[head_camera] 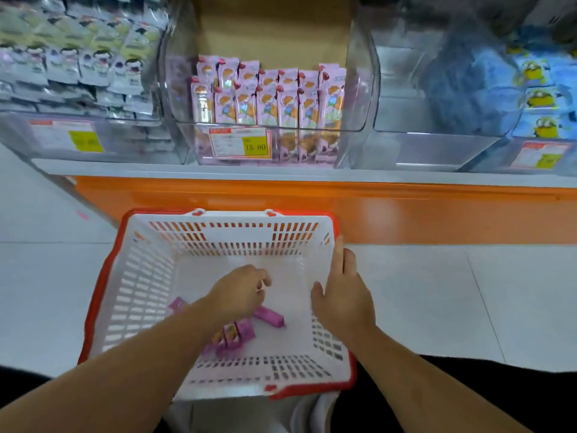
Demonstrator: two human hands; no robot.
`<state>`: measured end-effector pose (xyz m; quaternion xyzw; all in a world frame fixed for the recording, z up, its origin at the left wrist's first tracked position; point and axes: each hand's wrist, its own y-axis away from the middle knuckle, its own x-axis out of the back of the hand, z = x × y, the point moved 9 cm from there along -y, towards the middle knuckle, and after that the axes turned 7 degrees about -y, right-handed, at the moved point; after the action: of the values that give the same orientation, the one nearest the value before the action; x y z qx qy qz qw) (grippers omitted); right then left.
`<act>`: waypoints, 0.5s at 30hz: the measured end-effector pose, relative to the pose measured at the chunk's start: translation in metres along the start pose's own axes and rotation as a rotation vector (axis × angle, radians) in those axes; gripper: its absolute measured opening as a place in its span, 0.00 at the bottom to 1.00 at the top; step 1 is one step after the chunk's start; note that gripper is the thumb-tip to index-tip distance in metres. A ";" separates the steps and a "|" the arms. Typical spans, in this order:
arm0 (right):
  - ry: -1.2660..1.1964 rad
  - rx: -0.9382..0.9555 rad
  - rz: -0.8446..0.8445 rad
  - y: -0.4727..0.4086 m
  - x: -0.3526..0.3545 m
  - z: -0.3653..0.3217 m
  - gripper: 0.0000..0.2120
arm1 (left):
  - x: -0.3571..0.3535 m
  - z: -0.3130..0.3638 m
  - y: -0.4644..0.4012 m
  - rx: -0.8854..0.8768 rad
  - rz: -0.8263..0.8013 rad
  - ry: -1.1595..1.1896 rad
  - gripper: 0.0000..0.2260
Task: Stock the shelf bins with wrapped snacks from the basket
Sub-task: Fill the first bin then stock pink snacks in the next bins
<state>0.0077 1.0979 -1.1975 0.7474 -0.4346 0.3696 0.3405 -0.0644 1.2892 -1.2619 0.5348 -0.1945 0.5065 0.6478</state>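
A white basket (218, 235) with a red rim sits on the floor below the shelf. A few pink wrapped snacks (270, 317) lie on its bottom. My left hand (242, 290) is inside the basket just above them, fingers loosely curled, holding nothing that I can see. My right hand (342, 295) rests flat with straight fingers on the basket's right wall. Straight ahead on the shelf stands a clear bin (359, 89) with rows of upright pink snack packs (268, 98) and a price tag (239, 142) on its front.
A bin of grey-and-green packs (78, 57) stands at the left. At the right stand a clear bin (437, 142) and blue cartoon-print packs (540, 95). An orange shelf base (406, 214) runs behind the basket. Pale floor tiles (452, 292) lie around it.
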 end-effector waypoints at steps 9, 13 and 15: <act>0.042 -0.018 0.017 -0.007 -0.009 0.010 0.51 | -0.100 -0.019 -0.040 0.008 -0.244 -0.297 0.17; 0.043 -0.003 0.025 -0.008 -0.008 0.009 0.51 | -0.110 -0.021 -0.045 -0.021 -0.220 -0.385 0.16; 0.047 -0.002 0.028 -0.008 -0.007 0.009 0.51 | -0.107 -0.019 -0.046 -0.019 -0.207 -0.354 0.13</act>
<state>0.0149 1.0966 -1.2092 0.7321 -0.4372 0.3912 0.3463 -0.0744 1.2624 -1.3768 0.6265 -0.2540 0.3333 0.6572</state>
